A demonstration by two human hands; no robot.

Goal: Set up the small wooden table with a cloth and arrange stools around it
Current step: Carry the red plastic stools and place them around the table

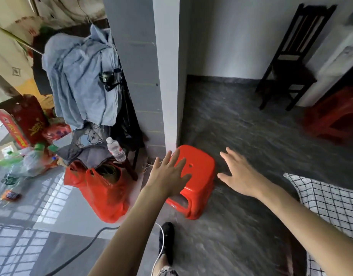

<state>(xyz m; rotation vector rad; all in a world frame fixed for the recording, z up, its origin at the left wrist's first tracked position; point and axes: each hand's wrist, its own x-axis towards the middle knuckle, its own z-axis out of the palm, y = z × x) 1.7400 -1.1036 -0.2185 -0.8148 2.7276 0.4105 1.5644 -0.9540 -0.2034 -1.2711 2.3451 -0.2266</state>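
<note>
Left hand (169, 173) is spread wide, fingers straight, palm down over the left part of the red stool's (199, 176) seat; whether it touches the seat cannot be told. Right hand (238, 173) is also open and flat, fingers fanned, hanging just beside the stool's right edge over the dark floor (251, 126), holding nothing. Both forearms reach forward from the bottom edge.

Red stool stands upright on the floor at the foot of a white wall corner (167, 76). Checked cloth (329, 198) lies at the right edge, near the right forearm. Second red stool (335, 118), blurred, sits further back at right, near a dark wooden chair (291, 62) against the wall.

Left of the stool: red plastic bag (104, 192), touching or just beside it. Behind the bag, a clear bottle (116, 149) leans among grey clothes, and a pale blue garment (82, 76) hangs over them. A shoe (166, 241) and a white cable (158, 253) show at bottom centre.
</note>
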